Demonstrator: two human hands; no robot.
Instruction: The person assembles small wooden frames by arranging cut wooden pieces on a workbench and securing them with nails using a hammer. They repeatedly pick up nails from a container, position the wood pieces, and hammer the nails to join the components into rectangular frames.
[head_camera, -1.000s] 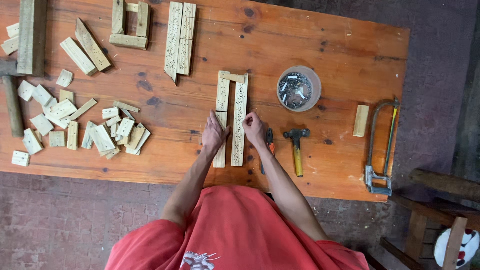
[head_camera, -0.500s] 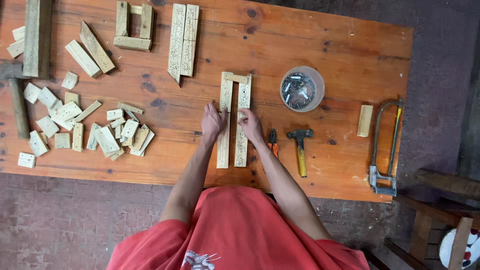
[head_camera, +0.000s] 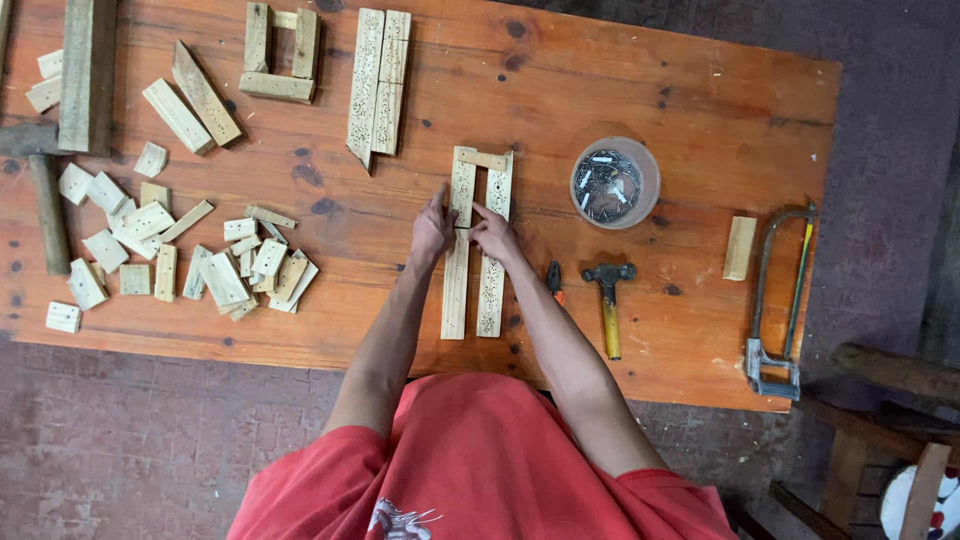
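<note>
A person in a red shirt leans over an orange wooden counter, both hands set on a small frame of pale wooden strips lying flat at the counter's middle, just in front of the body. Two long strips run side by side away from the person, a narrow gap between them, and a short crosspiece bridges their far ends. The left hand rests against the outer edge of the left strip, fingers pressed together, seemingly to keep it from sliding; the right hand lies across the gap onto the right strip, fingertips pinched near the middle, though whether they grip a small piece there cannot be told. Within easy reach on the right sit a clear round tub of nails, a hammer with its handle toward the person and a small pair of pliers just beside the frame. Farther right lie a loose block and a hacksaw near the counter's edge. To the left, short offcuts are heaped together, while another three-sided frame and two long strips wait along the far side, and a heavy mallet lies at the left end.
</note>
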